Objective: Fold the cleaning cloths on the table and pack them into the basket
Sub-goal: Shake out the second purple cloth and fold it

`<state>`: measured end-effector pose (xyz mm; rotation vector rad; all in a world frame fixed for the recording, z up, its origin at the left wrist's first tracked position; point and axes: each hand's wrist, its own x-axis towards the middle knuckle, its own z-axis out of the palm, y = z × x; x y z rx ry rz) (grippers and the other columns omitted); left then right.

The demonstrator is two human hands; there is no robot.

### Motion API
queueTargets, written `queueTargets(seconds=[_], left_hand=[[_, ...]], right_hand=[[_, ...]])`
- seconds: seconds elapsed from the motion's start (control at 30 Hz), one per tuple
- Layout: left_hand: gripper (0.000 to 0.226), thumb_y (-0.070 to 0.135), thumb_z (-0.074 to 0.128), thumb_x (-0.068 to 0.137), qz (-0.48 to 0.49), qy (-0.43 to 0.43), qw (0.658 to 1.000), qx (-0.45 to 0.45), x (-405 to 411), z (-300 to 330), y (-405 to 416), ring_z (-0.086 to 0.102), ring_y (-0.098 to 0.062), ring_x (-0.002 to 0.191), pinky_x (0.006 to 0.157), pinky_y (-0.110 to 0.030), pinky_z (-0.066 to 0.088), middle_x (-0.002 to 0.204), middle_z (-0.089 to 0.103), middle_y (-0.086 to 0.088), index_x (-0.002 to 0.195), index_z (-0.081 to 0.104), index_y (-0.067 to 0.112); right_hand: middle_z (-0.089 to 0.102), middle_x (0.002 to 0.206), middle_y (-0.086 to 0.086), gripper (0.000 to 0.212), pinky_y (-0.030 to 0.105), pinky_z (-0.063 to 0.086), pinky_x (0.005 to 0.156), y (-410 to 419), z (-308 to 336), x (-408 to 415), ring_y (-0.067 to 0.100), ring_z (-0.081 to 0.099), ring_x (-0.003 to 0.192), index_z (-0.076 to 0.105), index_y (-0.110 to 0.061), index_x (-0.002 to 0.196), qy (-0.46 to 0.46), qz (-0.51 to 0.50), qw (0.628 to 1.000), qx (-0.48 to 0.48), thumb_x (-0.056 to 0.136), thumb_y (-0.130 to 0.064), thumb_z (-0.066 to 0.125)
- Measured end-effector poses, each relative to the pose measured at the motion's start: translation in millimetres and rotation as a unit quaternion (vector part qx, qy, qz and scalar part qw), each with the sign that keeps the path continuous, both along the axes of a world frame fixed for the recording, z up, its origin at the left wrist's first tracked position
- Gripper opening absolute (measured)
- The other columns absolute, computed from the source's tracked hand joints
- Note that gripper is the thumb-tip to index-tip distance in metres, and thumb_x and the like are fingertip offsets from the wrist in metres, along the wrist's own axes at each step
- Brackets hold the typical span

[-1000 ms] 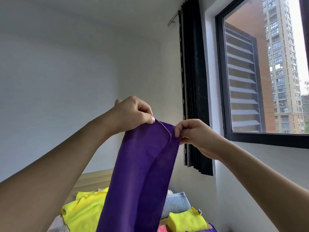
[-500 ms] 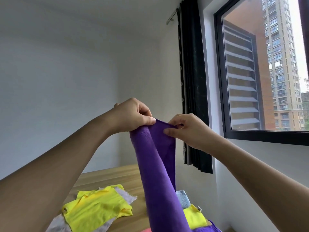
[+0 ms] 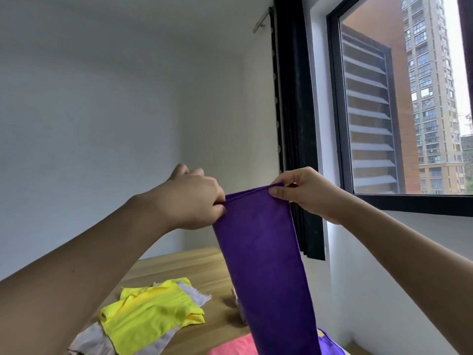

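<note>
A purple cloth (image 3: 263,257) hangs in the air above the wooden table (image 3: 194,272), folded double lengthwise. My left hand (image 3: 194,198) pinches its top left corner. My right hand (image 3: 304,193) pinches the top right corner between thumb and fingers. The top edge is stretched flat between both hands. The cloth's lower end runs out of the frame. Loose yellow cloths (image 3: 151,311) lie on a white cloth (image 3: 94,342) on the table at the lower left. The basket is not in view.
A pink cloth (image 3: 235,347) and another purple cloth (image 3: 330,344) lie at the bottom edge. A black curtain (image 3: 297,124) hangs beside the window (image 3: 407,98) on the right. A white wall stands behind the table.
My hands have pulled apart, so the bunched top edge of the purple cloth is now spread flat. The view tilted down and more of the table shows.
</note>
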<state>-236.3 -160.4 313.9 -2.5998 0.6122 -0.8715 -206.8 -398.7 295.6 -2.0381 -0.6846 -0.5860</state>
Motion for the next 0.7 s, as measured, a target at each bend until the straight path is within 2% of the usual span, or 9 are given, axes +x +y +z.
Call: queueTargets(seconds=[0.1, 0.23, 0.3, 0.37, 0.47, 0.57, 0.63, 0.7], left_hand=[[0.034, 0.032, 0.031, 0.096, 0.021, -0.117, 0.992, 0.043, -2, -4, -3, 0.040, -0.017, 0.099, 0.088, -0.036, 0.025, 0.101, 0.058, 0.009, 0.102, 0.065, 0.029], [0.026, 0.025, 0.039, 0.091, 0.058, -0.233, 0.968, 0.069, -4, -6, -6, 0.044, -0.021, 0.094, 0.084, -0.037, 0.027, 0.093, 0.056, 0.005, 0.090, 0.066, 0.024], [0.024, 0.023, 0.041, 0.088, 0.076, -0.247, 0.964, 0.062, -8, -6, -8, 0.044, -0.023, 0.094, 0.085, -0.040, 0.027, 0.091, 0.057, 0.003, 0.088, 0.065, 0.022], [0.021, 0.021, 0.041, 0.087, 0.095, -0.248, 0.963, 0.050, -11, -7, -10, 0.042, -0.024, 0.101, 0.096, -0.045, 0.024, 0.092, 0.058, 0.001, 0.086, 0.062, 0.021], [0.008, 0.017, 0.040, 0.084, 0.109, -0.244, 0.963, 0.028, -13, -10, -13, 0.039, -0.026, 0.113, 0.110, -0.055, 0.008, 0.095, 0.059, -0.002, 0.089, 0.045, 0.020], [0.025, 0.013, 0.034, 0.082, 0.127, -0.254, 0.959, 0.016, -12, -12, -14, 0.038, -0.029, 0.119, 0.111, -0.061, -0.005, 0.097, 0.059, -0.005, 0.104, 0.046, 0.017], [0.029, 0.011, 0.032, 0.082, 0.152, -0.254, 0.954, 0.034, -13, -12, -15, 0.038, -0.031, 0.119, 0.110, -0.063, -0.010, 0.098, 0.060, -0.007, 0.104, 0.051, 0.017], [0.027, 0.013, 0.035, 0.084, 0.179, -0.238, 0.953, 0.057, -11, -12, -16, 0.040, -0.031, 0.117, 0.111, -0.063, -0.007, 0.101, 0.060, -0.007, 0.099, 0.057, 0.018]], right_hand=[[0.072, 0.086, 0.011, 0.005, 0.051, 0.053, 0.088, 0, 1, -1, 0.033, 0.066, 0.088, 0.073, -0.017, 0.082, -0.015, -0.028, 0.999, -0.026, 0.083, -0.022, 0.073], [0.072, 0.080, 0.005, 0.008, 0.049, 0.056, 0.082, 5, 2, -2, 0.029, 0.067, 0.082, 0.069, -0.015, 0.075, -0.042, -0.053, 0.996, -0.057, 0.078, -0.014, 0.076], [0.070, 0.078, 0.002, 0.013, 0.049, 0.056, 0.079, 8, 2, -2, 0.026, 0.067, 0.079, 0.065, -0.016, 0.073, -0.060, -0.061, 0.995, -0.059, 0.078, -0.010, 0.076], [0.069, 0.077, 0.003, 0.016, 0.050, 0.056, 0.077, 10, 2, -1, 0.026, 0.066, 0.076, 0.062, -0.016, 0.072, -0.076, -0.061, 0.994, -0.051, 0.078, -0.009, 0.075], [0.064, 0.073, 0.000, 0.016, 0.047, 0.057, 0.076, 13, 3, 0, 0.017, 0.062, 0.067, 0.062, -0.020, 0.084, -0.097, -0.047, 0.994, -0.036, 0.079, -0.011, 0.074], [0.062, 0.073, 0.000, 0.024, 0.042, 0.058, 0.077, 18, 4, 2, 0.018, 0.064, 0.068, 0.063, -0.019, 0.103, -0.090, -0.040, 0.994, -0.043, 0.082, -0.013, 0.072], [0.066, 0.073, 0.001, 0.010, 0.039, 0.059, 0.077, 22, 6, 0, 0.015, 0.064, 0.067, 0.069, -0.015, 0.094, -0.073, -0.045, 0.994, -0.070, 0.084, -0.013, 0.070], [0.065, 0.070, 0.003, 0.002, 0.035, 0.055, 0.069, 27, 7, -3, 0.011, 0.059, 0.060, 0.069, -0.013, 0.084, -0.044, -0.053, 0.992, -0.105, 0.085, -0.014, 0.069]])
